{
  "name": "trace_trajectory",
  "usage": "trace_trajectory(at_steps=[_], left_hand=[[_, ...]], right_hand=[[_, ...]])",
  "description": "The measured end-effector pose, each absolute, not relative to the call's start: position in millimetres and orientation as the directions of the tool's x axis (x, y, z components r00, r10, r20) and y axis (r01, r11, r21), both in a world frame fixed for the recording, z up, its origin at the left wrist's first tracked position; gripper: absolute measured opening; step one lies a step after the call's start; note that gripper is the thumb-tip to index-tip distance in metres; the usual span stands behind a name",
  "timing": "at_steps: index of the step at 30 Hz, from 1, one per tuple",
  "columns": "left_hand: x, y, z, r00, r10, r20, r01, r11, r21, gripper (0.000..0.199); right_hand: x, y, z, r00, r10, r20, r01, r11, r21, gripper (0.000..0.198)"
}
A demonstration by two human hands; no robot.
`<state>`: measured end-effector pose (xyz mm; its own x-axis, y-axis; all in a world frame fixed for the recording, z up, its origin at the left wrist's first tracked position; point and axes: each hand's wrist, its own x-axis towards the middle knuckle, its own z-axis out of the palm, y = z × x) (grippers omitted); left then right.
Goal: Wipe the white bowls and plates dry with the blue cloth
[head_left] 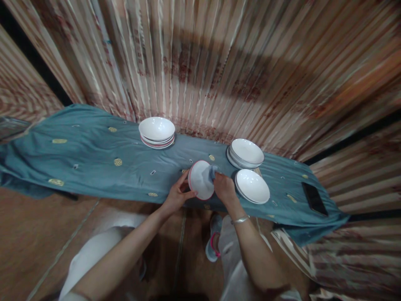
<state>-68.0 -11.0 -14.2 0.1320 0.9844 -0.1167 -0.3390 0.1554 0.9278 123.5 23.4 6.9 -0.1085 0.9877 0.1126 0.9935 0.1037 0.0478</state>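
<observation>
A white bowl with a red rim [199, 184] is tilted up near the front edge of the cloth-covered table. My left hand [178, 192] grips its left side, the thumb over the rim. My right hand [224, 188] is closed around a bunched blue-grey cloth [213, 171] at the right side of the bowl. Just right of that hand sits a short stack of white bowls [253, 187]. Behind it is a taller stack of white bowls [247, 151] with dark rims. Another stack of bowls [157, 128] stands at the back left.
A blue-green patterned cloth [94, 167] covers the long narrow table. A black phone [314, 198] lies near its right end. Striped curtains [194, 62] hang right behind the table. Below are my legs and a sandalled foot [213, 246] on the tiled floor.
</observation>
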Motion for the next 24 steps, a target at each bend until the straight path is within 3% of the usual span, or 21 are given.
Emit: trace_trajectory(at_steps=[3, 9, 13, 19, 24], left_hand=[[-69, -10, -13, 0.143, 0.979, -0.144, -0.361, 0.187, 0.913, 0.104], [-69, -10, -14, 0.184, 0.972, -0.144, -0.344, 0.201, 0.917, 0.104], [-69, -9, -16, 0.191, 0.972, -0.134, -0.324, 0.192, 0.926, 0.102], [-70, -9, -17, 0.194, 0.978, -0.079, -0.316, 0.138, 0.939, 0.099], [-70, -9, -15, 0.214, 0.972, -0.096, -0.336, 0.166, 0.927, 0.097]], right_hand=[[123, 13, 7, -0.141, 0.981, 0.134, 0.989, 0.132, 0.069, 0.031], [121, -7, 16, -0.275, 0.961, -0.008, 0.959, 0.275, 0.074, 0.031], [119, -14, 21, -0.308, 0.951, -0.028, 0.950, 0.309, 0.053, 0.029], [107, -13, 28, -0.450, 0.882, -0.142, 0.887, 0.423, -0.185, 0.026], [100, -2, 19, -0.534, 0.845, -0.011, 0.749, 0.468, -0.469, 0.029]])
